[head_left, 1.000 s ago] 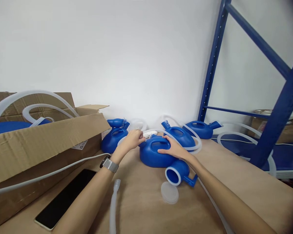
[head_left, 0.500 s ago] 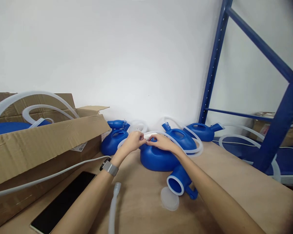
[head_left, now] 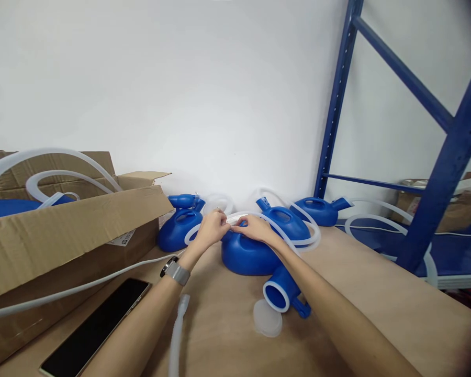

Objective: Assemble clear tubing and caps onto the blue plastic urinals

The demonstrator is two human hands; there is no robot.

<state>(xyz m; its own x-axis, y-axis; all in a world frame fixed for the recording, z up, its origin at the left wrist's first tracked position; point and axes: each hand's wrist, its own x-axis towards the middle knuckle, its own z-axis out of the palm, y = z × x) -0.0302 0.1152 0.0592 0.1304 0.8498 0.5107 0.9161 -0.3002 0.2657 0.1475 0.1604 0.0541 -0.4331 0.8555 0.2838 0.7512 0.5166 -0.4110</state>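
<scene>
A blue plastic urinal bottle lies on the table, its wide white-rimmed mouth toward me. My left hand is closed in a pinch at the bottle's far left end. Just beside it, my right hand has its fingers bent together over the bottle's handle area. The fingertips almost meet, and whatever they pinch is too small or hidden to make out. Behind the hands curves a translucent hose. A round translucent cap rests on the table near the bottle's mouth.
An open cardboard box with hoses and blue bottles stands left. In front lie a phone and a loose hose end. Other blue bottles stand along the wall. A blue metal rack rises at the right.
The view has shifted slightly, so things sit a little further left. Both hands stay at the same place on the bottle, with only small finger movement.
</scene>
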